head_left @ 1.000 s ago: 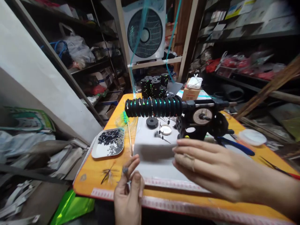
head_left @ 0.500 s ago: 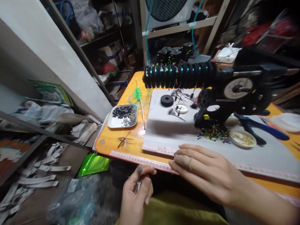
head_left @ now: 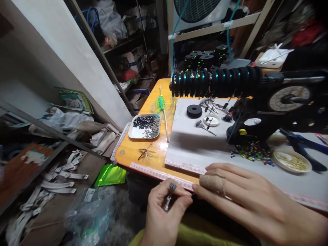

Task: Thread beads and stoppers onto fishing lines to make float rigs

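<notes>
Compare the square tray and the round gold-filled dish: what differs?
Shape: the square tray has rounded corners; the gold-filled dish is round.
Contents: the tray holds black and grey pieces; the dish, gold-coloured ones.
Support: the tray sits on the orange tabletop; the dish, on the white board.
Shared: both are pale, shallow and open.

The far right of the winding machine [head_left: 289, 99] is cut off by the edge and lost in shadow. What is pinched between the thumb and forefinger of the left hand [head_left: 164, 208] is mostly hidden. The fan [head_left: 197, 12] is cropped at the top.
</notes>
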### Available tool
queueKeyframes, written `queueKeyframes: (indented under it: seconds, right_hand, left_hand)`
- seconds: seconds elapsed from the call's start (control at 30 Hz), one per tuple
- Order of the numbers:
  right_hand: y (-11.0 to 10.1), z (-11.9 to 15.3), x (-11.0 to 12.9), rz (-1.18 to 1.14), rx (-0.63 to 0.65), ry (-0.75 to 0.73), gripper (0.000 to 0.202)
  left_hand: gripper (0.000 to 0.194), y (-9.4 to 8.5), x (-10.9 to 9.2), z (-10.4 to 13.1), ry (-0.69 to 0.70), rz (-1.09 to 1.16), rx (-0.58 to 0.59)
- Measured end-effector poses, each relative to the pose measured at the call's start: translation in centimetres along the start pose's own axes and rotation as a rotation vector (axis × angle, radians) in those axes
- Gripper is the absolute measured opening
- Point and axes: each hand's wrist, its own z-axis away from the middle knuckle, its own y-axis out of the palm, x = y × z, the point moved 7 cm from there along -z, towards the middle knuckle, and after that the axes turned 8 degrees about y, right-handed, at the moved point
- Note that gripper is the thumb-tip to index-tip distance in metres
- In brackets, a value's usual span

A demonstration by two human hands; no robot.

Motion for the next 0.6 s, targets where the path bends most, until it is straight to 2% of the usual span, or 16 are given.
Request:
queueKeyframes:
  seconds: [0.1, 0.2, 0.27, 0.33, 0.4, 0.5, 0.6]
  right_hand:
    - [0.1, -0.3, -0.7, 0.006, 0.011, -0.006, 0.041]
    - [0.7, 0.1, -2.1, 0.003, 0.013, 0.081, 0.029]
    - [1.2, 0.5, -3.5, -0.078, 0.042, 0.204, 0.017]
    - [1.4, 0.8, -4.7, -0.205, 0.048, 0.307, 0.012]
    - [1.3, 0.9, -5.4, -0.318, 0.008, 0.365, 0.012]
    - [1.1, 1.0, -6.2, -0.387, -0.053, 0.420, 0.014]
    - [1.1, 1.1, -6.4, -0.406, -0.073, 0.440, 0.016]
  left_hand:
    - [0.018, -1.3, -0.2, -0.8, 0.003, -0.114, -0.025]
    - [0.017, -4.8, -2.1, -3.2, 0.055, -0.340, -0.126]
    - [0.030, -7.6, -4.4, -5.8, 0.121, -0.567, -0.189]
    - [0.038, -9.1, -6.3, -8.9, 0.167, -0.789, -0.122]
    - [0.039, -9.6, -6.8, -11.9, 0.121, -0.925, 0.019]
    - [0.029, -9.2, -5.9, -14.5, 0.044, -0.925, 0.228]
    - [0.023, -8.4, -4.3, -15.0, -0.021, -0.911, 0.366]
